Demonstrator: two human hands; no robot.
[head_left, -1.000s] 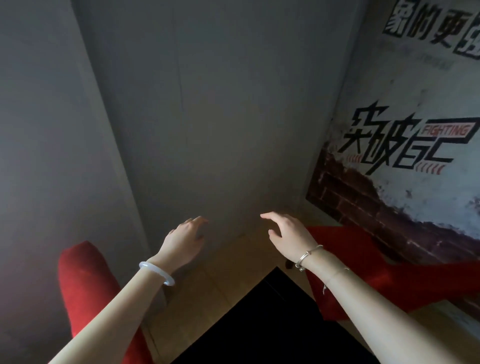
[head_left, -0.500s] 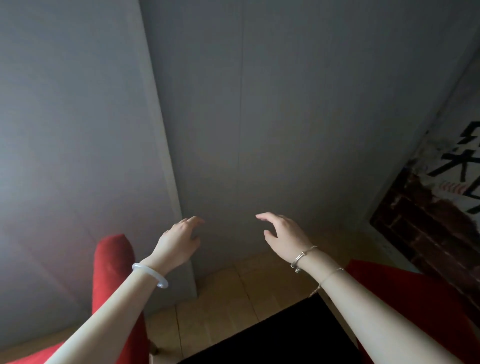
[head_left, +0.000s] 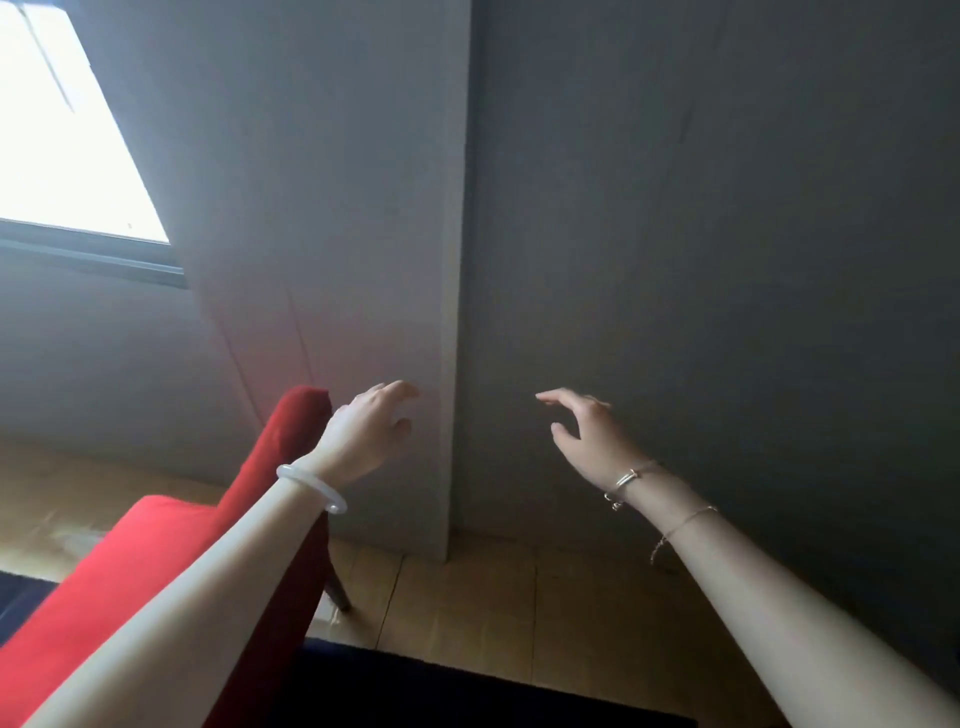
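Observation:
Both my arms reach forward in the air and hold nothing. My left hand (head_left: 366, 434), with a white bangle at the wrist, hovers with loosely bent fingers just right of the top of a red armchair's back (head_left: 296, 415). My right hand (head_left: 589, 436), with thin metal bracelets at the wrist, is held apart from it, fingers relaxed and spread, in front of a grey wall (head_left: 701, 286).
The red armchair (head_left: 130, 561) fills the lower left, one dark leg (head_left: 337, 592) on the wooden floor (head_left: 493, 597). A protruding wall corner (head_left: 452, 364) runs down between my hands. A bright window (head_left: 62, 140) is upper left. A dark rug (head_left: 441, 691) lies below.
The view has swung left: the poster wall and the red seat on the right have gone out of view, and the window and more of the armchair have come in. My hands keep their pose.

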